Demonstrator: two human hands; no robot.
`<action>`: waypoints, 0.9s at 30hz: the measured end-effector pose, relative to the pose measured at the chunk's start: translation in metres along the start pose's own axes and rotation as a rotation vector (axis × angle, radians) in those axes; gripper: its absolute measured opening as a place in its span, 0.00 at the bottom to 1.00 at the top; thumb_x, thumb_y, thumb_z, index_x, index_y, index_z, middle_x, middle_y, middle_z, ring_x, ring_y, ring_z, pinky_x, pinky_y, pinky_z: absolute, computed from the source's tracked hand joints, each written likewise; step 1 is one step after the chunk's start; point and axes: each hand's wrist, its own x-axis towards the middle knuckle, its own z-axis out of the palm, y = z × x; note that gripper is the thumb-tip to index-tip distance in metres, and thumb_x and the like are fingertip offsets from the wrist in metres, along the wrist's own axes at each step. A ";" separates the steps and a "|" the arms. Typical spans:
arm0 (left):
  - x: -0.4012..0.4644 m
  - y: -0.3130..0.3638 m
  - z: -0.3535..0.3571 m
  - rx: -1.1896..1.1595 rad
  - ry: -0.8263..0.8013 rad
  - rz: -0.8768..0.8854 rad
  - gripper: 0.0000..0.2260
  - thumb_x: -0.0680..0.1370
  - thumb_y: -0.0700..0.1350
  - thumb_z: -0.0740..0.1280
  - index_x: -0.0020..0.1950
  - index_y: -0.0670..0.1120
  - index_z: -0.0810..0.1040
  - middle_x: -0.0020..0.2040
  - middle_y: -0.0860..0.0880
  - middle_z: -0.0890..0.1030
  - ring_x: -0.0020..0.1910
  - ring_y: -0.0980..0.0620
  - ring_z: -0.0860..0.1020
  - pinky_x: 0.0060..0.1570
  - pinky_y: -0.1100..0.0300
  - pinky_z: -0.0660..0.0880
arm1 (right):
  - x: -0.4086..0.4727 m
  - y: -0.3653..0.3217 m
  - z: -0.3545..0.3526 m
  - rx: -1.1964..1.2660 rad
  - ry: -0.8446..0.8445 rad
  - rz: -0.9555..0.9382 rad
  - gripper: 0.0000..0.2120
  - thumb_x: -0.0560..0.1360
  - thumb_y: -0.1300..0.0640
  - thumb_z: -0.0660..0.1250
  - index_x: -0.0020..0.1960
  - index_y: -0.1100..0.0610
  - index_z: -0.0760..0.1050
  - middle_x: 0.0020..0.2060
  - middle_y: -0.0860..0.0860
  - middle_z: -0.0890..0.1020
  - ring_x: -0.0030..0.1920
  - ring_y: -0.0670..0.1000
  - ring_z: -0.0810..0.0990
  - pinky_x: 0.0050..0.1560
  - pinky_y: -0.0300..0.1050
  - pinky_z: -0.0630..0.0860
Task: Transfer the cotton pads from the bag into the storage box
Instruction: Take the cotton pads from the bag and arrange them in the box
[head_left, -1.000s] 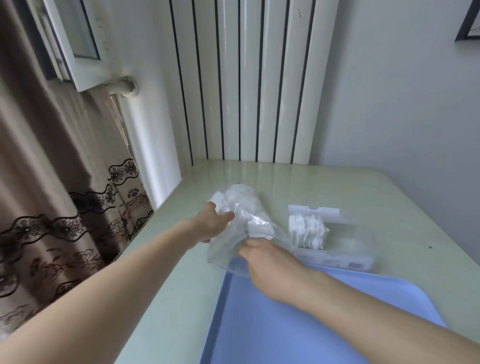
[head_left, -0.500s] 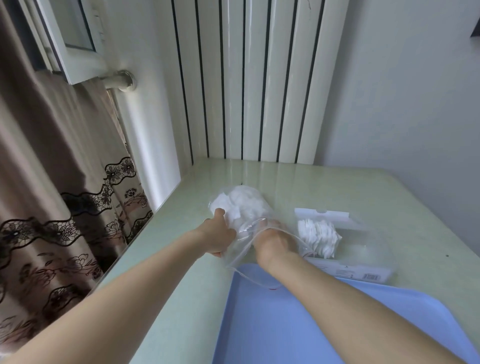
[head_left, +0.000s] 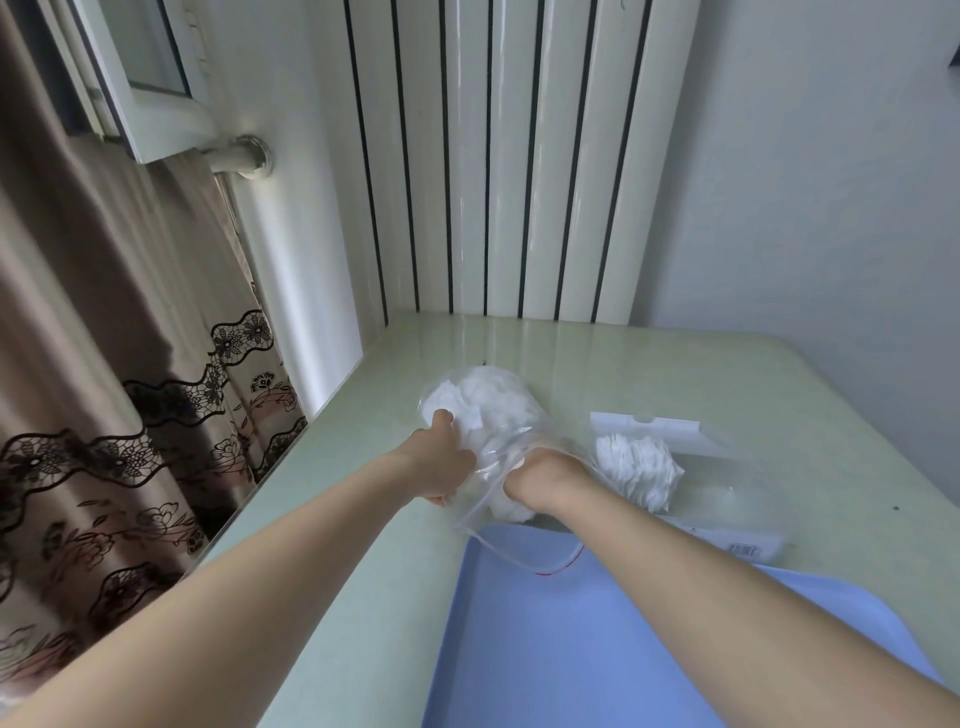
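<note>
On the table (head_left: 675, 374), the right hand (head_left: 540, 470) vanishes inside the bag (head_left: 483, 415), grip unseen

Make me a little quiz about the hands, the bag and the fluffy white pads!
1. True or false: the right hand is inside the clear bag.
2. Which hand grips the bag from outside?
3. Where do cotton pads already stand: A) blue tray, B) storage box, C) bare table?

Key: 1 true; 2 the left hand; 3 B.
</note>
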 end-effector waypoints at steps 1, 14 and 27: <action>0.000 0.000 0.000 0.015 0.009 0.002 0.14 0.80 0.44 0.58 0.64 0.50 0.59 0.55 0.35 0.80 0.51 0.37 0.83 0.59 0.44 0.79 | -0.002 0.001 -0.002 0.053 -0.006 -0.010 0.05 0.75 0.63 0.62 0.46 0.55 0.74 0.38 0.49 0.75 0.36 0.49 0.74 0.34 0.38 0.71; -0.010 0.004 -0.008 0.212 0.252 0.045 0.23 0.81 0.43 0.60 0.76 0.44 0.59 0.66 0.37 0.69 0.58 0.37 0.76 0.51 0.55 0.70 | -0.070 0.042 -0.019 0.204 0.093 -0.566 0.20 0.70 0.67 0.62 0.58 0.50 0.78 0.52 0.45 0.81 0.51 0.49 0.79 0.42 0.39 0.76; -0.096 0.116 -0.013 -0.362 -0.151 0.387 0.17 0.79 0.47 0.69 0.67 0.49 0.71 0.54 0.47 0.78 0.48 0.49 0.83 0.57 0.57 0.81 | -0.069 0.099 -0.089 1.324 0.004 -0.272 0.15 0.75 0.71 0.65 0.60 0.65 0.77 0.53 0.64 0.83 0.50 0.57 0.82 0.54 0.50 0.77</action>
